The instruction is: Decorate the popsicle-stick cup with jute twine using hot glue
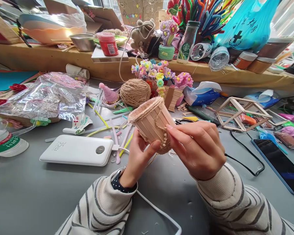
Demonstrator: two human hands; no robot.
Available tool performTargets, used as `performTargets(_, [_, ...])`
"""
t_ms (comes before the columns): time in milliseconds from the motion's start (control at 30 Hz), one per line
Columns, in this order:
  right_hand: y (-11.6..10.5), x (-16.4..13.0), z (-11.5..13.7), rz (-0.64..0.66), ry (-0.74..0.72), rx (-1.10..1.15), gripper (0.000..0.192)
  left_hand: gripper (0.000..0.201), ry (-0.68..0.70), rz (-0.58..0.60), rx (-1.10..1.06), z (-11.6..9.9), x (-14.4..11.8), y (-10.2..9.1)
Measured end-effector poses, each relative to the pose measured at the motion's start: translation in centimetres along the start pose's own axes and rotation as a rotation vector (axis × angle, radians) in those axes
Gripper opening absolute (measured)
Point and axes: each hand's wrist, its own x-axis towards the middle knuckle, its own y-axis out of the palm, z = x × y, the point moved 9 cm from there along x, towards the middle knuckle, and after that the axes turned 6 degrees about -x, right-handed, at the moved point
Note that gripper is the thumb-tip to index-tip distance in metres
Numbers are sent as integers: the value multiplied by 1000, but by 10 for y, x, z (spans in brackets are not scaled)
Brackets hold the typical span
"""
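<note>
Grey and crowded with craft supplies, the worktop (26, 195) runs back to a wooden shelf (39, 58) loaded with bowls, jars and bright pipe cleaners. Just above its near middle, a small tapered cup of pale wooden sticks with twine round its rim (150, 122) is held tilted, mouth up and to the left, probably so its side faces the camera. The left hand (138, 158) cradles it from below, thumb pressed on the lower wall to steady it. The right hand (198, 148) pinches a beaded twine strip against the cup's right side, fingertips closed together. Beyond the cup sits a round ball of brown jute twine (135, 92), with pastel pipe-cleaner flowers (159, 73) to its right. A white rectangular power bank (77, 150) lies to the near left, its cable trailing under the wrists.
</note>
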Motion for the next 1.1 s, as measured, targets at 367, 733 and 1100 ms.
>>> performTargets(367, [1,-2,2,13,-45,-49,16,50,17,-4,12,-3,0,1])
performTargets(733, [2,-1,-3,8,-19,-16,16,48,-19,-12,-49,-2,0,3])
performTargets(1100, [6,-3,-10,61,18,53,21,45,-27,-2,4,-1,0,2])
